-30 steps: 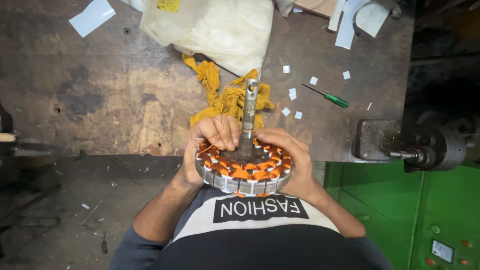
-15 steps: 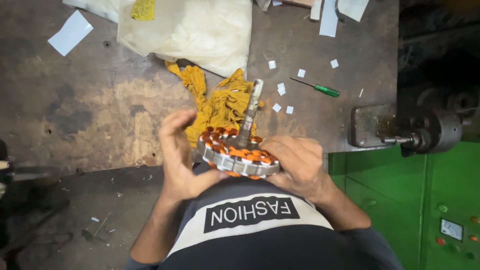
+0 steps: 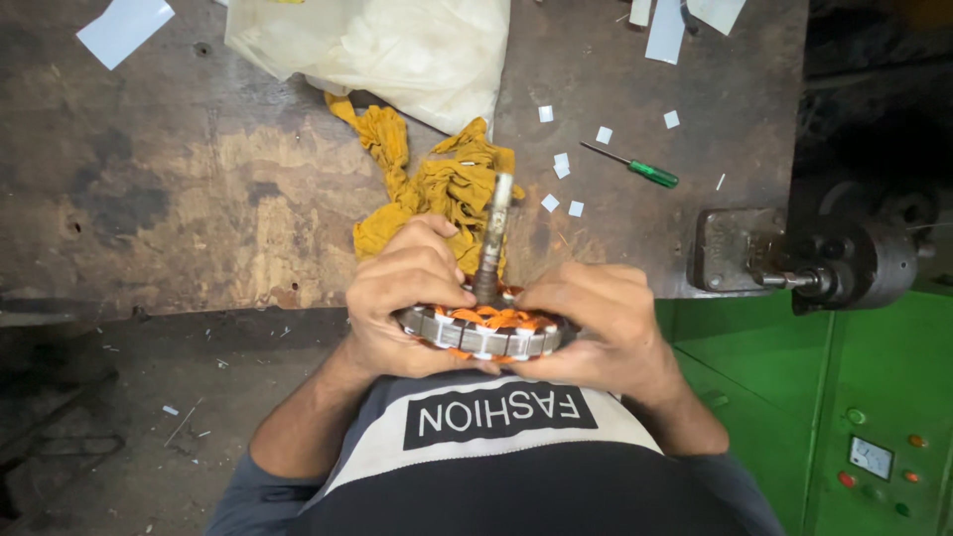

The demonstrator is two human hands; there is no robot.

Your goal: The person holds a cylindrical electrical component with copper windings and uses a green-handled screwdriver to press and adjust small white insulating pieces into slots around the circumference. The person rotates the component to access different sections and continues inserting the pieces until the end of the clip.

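Between both hands' grip (image 3: 405, 298) (image 3: 606, 323), motor stator (image 3: 486, 333), shaft up

One stator (image 3: 486, 333), one screwdriver (image 3: 635, 167) (green-handled)

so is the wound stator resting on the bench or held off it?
Held off it. Left hand and right hand clasp the stator against the torso, short of the bench edge; shaft points away.

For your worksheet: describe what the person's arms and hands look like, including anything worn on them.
Both hands, left and right, are bare: no gloves, and no rings or watch visible. The forearms are uncovered too. Dark grey-blue sleeves are pushed up near the elbows.
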